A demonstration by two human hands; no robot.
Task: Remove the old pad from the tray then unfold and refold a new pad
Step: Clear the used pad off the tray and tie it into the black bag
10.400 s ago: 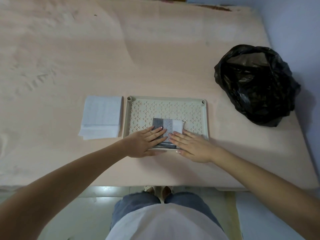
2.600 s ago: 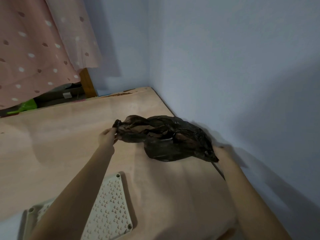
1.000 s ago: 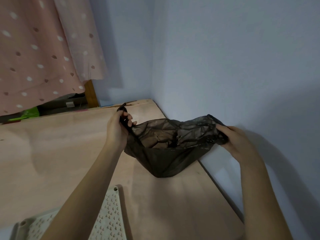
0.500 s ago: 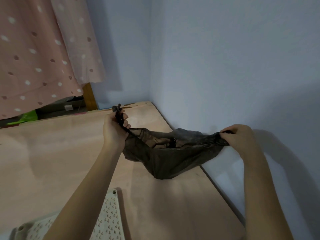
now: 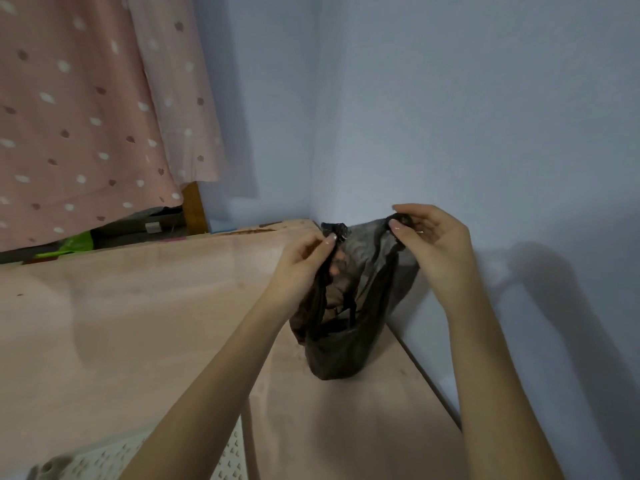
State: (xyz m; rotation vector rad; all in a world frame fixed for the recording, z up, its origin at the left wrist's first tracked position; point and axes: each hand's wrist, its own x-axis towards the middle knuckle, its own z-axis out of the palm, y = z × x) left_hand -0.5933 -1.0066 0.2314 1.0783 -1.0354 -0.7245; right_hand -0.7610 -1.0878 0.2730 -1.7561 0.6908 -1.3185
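A thin black plastic bag hangs above the pink table top near its right edge, its bottom resting on or just over the surface. My left hand pinches the bag's left handle and my right hand pinches the right handle, both held up close together. Something bulges inside the bag, but I cannot tell what it is. A corner of the cream perforated tray shows at the bottom left, partly behind my left forearm. No pad is in view.
The pink table ends at its right edge close to a pale blue wall. A pink dotted curtain hangs at the back left, with a wooden post and green item below it.
My hands have drawn together, bringing the bag's two handles close and raising them, so the bag now hangs narrow and deep instead of stretched wide.
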